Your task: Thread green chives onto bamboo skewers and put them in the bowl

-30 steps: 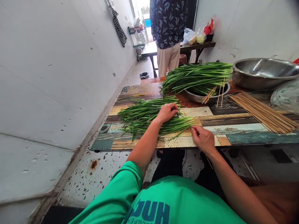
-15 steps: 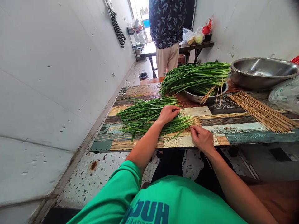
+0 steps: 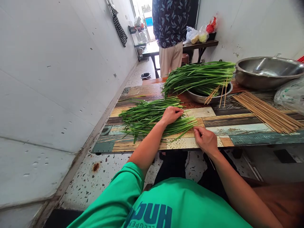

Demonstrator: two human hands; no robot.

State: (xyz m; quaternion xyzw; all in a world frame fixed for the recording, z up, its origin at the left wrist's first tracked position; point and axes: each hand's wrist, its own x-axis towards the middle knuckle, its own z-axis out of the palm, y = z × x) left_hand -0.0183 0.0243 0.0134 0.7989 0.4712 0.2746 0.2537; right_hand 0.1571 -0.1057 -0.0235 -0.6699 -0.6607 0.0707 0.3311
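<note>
Long green garlic chives lie in a loose layer on the patterned table, their pale stem ends pointing right. My left hand is closed in a pinch over these stem ends, its fingertips on a few chives. Just right of the stems, at the table's front edge, my right hand is closed round a thin bamboo skewer, whose lower end sticks out below the wrist. The skewer's tip shows near the stems; whether it pierces any I cannot tell.
Behind, a metal bowl carries a large chive bundle with several skewers at its right end. Loose bamboo skewers lie at right, near a big steel basin and a plastic bag. A person stands beyond the table.
Both hands keep almost the same place and grip. The view has shifted very slightly; the chives and skewers lie as before.
</note>
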